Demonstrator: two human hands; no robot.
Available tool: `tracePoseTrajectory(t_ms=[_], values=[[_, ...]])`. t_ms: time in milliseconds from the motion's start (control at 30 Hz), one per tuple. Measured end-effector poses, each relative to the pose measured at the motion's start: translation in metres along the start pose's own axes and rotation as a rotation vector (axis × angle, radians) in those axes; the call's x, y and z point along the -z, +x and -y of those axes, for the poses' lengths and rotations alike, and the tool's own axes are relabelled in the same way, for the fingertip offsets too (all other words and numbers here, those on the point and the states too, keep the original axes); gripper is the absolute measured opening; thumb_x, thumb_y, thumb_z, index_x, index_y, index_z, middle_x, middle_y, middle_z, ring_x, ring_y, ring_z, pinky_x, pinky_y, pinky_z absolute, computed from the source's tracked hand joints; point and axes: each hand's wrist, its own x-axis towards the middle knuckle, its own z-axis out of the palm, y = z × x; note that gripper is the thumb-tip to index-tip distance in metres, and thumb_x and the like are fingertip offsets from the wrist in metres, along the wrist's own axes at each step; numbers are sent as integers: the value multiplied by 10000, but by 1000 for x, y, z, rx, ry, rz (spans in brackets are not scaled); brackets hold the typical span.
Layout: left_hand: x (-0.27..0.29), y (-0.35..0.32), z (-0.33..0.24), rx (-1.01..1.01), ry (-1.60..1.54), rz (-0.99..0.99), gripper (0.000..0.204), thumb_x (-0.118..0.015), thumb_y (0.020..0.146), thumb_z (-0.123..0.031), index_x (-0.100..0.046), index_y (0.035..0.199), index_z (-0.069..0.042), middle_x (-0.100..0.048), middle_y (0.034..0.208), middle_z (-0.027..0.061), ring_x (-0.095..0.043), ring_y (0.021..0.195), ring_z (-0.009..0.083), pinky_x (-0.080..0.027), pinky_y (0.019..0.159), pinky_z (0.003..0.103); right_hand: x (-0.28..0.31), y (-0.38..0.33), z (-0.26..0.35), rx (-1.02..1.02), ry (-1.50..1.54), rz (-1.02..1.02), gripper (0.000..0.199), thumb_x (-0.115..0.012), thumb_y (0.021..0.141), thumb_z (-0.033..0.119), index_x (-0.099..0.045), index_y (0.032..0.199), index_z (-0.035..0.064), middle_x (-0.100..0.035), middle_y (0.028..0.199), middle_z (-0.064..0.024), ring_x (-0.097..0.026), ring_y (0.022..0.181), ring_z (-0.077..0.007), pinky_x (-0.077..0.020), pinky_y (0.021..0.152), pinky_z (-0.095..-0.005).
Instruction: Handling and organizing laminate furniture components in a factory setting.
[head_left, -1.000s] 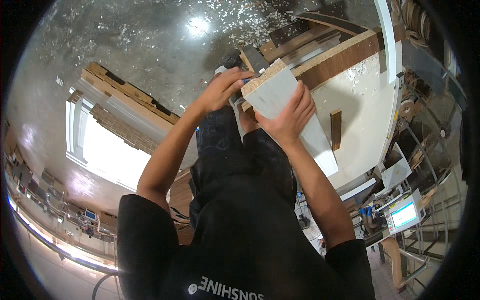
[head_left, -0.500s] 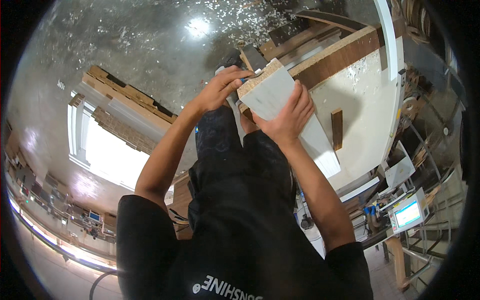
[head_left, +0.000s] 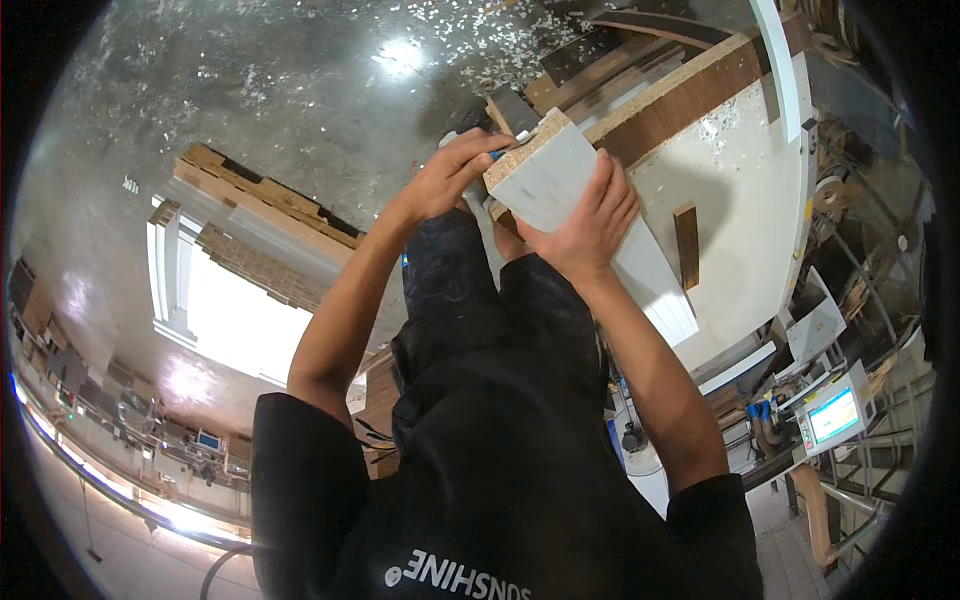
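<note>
My right hand is wrapped over a long white-faced board, thumb on the near side and fingers over the far side. Raw particleboard shows along its upper end. At that end, my left hand is closed on a small tool with a blue handle; its tip lies against the raw edge, and its exact kind is partly hidden by the fingers. The board slants from upper left to lower right above a pale worktable. A short brown wood strip lies on the table beside the board.
A thick wooden beam edges the table's far side. Stacked planks and white panels lie on the floor at left. White chips litter the far floor. A machine with a lit screen stands at right.
The whole view has shifted slightly, moving the board and both hands a little to the right in the picture. Both hands keep their holds, and the tool stays at the raw end.
</note>
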Motion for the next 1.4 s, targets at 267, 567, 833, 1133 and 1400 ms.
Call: tracePoseTrajectory(t_ms=[267,567,833,1133,1400], values=[[3,6,15,-86,121,-37,501,-511,1136,-402,-639,1442,-27,-671,1229,184,-611,1179,351,-449,1076,442,-1,2,0,20,-9,-6,1197,-870,686,554,-335,1566,-55,-460,1454,-268,-476,1280,-455,-359,1088,-581],[6,-1,-3,-11,182,-20,456,-506,1146,-337,-645,1438,-15,-688,1341,166,-618,1208,362,-425,1119,441,-2,2,-1,17,-20,-20,1182,-862,695,558,-338,1562,-51,-460,1455,-263,-478,1285,-446,-363,1091,-571],[1,29,-17,-57,9,-22,447,-517,1143,-332,-651,1442,-28,-674,1210,162,-619,1155,314,-430,1105,436,1,3,-3,31,-9,-21,1191,-865,691,564,-339,1563,-53,-463,1457,-259,-482,1283,-440,-367,1093,-577],[-3,26,-10,-68,33,-36,410,-504,1152,-267,-648,1456,-34,-679,1240,150,-599,1157,281,-436,1083,407,-2,-1,-1,5,4,-3,1187,-874,682,564,-353,1558,-45,-457,1480,-250,-485,1292,-426,-373,1085,-569],[-7,49,-9,-184,131,-73,401,-551,1131,-265,-657,1428,-16,-695,1289,162,-630,1153,307,-492,1048,417,1,1,-2,0,-9,-17,1171,-867,679,562,-364,1548,-39,-469,1459,-245,-489,1281,-427,-379,1079,-570]])
